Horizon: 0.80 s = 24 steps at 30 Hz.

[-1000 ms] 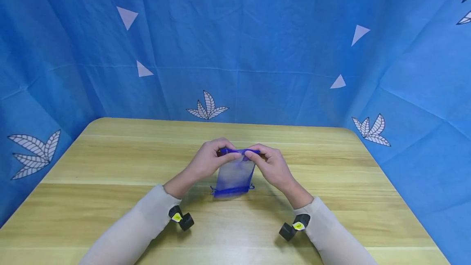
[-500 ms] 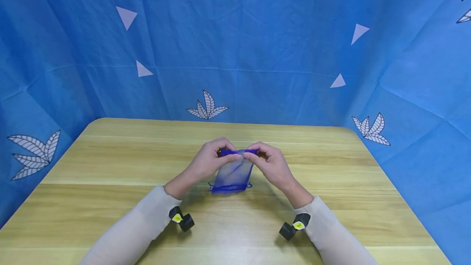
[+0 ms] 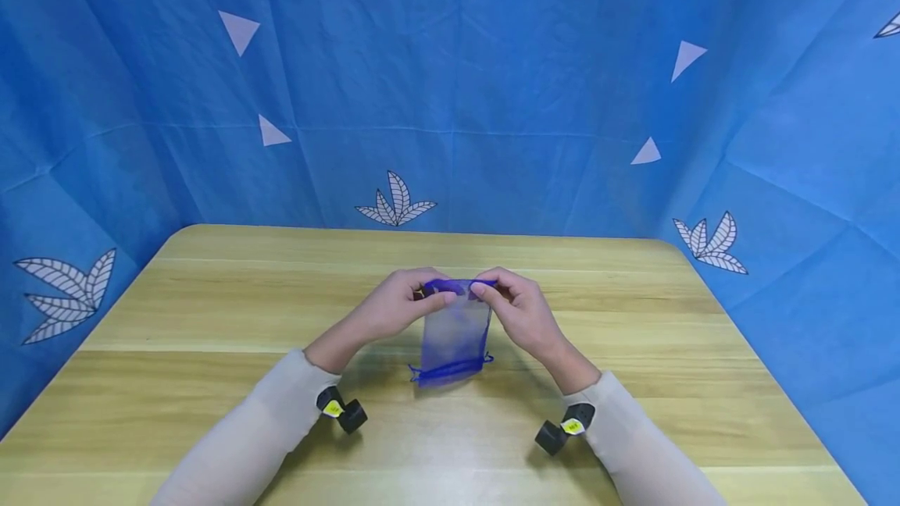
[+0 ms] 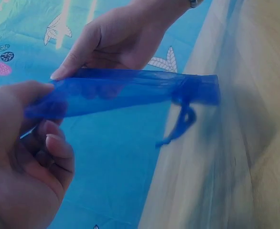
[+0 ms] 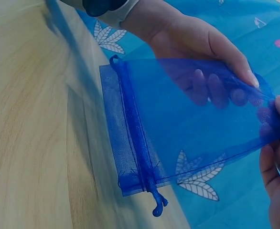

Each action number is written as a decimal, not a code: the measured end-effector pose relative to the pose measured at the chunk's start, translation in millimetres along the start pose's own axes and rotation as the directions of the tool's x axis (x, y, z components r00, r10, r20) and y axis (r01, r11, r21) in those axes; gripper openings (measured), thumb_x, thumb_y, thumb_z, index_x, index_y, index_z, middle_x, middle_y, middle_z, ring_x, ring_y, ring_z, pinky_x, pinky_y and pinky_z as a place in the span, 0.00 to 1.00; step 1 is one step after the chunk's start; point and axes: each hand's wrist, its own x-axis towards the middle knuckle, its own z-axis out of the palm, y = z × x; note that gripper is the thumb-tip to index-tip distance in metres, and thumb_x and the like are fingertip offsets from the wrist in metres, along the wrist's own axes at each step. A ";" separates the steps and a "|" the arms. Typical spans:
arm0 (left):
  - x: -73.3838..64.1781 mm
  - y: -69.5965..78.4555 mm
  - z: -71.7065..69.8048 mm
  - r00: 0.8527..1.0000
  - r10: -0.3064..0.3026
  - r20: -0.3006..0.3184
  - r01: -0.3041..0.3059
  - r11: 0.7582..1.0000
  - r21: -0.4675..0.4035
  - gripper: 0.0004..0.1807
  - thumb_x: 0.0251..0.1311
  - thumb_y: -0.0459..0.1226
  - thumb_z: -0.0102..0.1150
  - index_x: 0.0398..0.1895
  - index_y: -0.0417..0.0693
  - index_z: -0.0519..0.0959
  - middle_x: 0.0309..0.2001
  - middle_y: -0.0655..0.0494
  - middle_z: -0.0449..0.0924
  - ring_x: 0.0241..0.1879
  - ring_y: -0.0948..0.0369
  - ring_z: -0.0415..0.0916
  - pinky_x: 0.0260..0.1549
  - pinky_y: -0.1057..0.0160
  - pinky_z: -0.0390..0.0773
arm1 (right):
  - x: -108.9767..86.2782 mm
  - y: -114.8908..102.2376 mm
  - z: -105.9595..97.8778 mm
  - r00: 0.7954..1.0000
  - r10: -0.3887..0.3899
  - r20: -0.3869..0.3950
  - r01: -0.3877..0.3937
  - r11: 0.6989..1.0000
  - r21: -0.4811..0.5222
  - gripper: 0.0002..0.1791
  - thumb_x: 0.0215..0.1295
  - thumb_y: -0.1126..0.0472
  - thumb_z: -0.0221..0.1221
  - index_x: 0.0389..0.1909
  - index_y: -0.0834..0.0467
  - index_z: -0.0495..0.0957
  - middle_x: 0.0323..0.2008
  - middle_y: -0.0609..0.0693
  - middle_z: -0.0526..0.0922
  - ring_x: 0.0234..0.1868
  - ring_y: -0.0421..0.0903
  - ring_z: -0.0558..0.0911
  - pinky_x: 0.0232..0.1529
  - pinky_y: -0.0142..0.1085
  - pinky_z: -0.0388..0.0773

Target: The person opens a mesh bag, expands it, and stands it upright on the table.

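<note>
A sheer blue organza drawstring bag point(image 3: 455, 334) hangs between both hands above the middle of the table, its drawstring end downward. My left hand point(image 3: 397, 304) pinches one corner of the upper edge between thumb and fingers. At the opposite corner my right hand point(image 3: 522, 312) pinches the same edge. In the right wrist view the mesh bag point(image 5: 188, 119) is spread flat, and fingers show through it behind. A knotted cord loop point(image 4: 185, 119) dangles from the gathered band in the left wrist view. Nothing shows inside the bag.
The light wooden table point(image 3: 232, 311) extends around the hands on all sides. A blue curtain point(image 3: 527, 84) printed with leaves and triangles hangs behind it and along both sides. Each forearm wears a black wrist camera point(image 3: 344, 410) over a pale sleeve.
The bag's lower end swung slightly back and up, then down and toward the right. Both hands keep their pinch on the upper edge, with small shifts of the fingers.
</note>
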 end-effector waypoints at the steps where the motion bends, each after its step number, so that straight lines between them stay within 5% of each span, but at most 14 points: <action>1: 0.3 -0.8 -0.1 1.000 0.001 0.001 -0.001 1.000 -0.001 0.10 0.68 0.42 0.59 0.44 0.47 0.84 0.35 0.56 0.77 0.28 0.60 0.68 0.25 0.64 0.69 | 0.1 0.0 0.2 1.000 0.001 0.001 -0.001 1.000 0.004 0.05 0.69 0.69 0.57 0.39 0.66 0.81 0.33 0.56 0.82 0.33 0.43 0.79 0.36 0.32 0.77; 11: 1.2 -3.6 -0.1 1.000 0.009 -0.005 -0.009 1.000 0.021 0.11 0.67 0.40 0.59 0.48 0.49 0.85 0.38 0.58 0.80 0.27 0.60 0.68 0.25 0.64 0.70 | -1.2 5.0 1.9 0.998 -0.026 0.063 0.024 0.999 0.034 0.07 0.72 0.67 0.55 0.38 0.64 0.81 0.33 0.54 0.84 0.38 0.45 0.82 0.43 0.36 0.78; 24: 0.4 -0.4 1.8 0.998 0.012 -0.062 -0.009 0.999 0.050 0.06 0.64 0.38 0.63 0.40 0.49 0.85 0.34 0.60 0.79 0.26 0.61 0.68 0.24 0.65 0.69 | -1.4 4.6 2.1 0.996 -0.055 0.072 0.053 0.998 0.029 0.07 0.72 0.67 0.55 0.38 0.64 0.81 0.34 0.53 0.84 0.37 0.44 0.82 0.41 0.37 0.79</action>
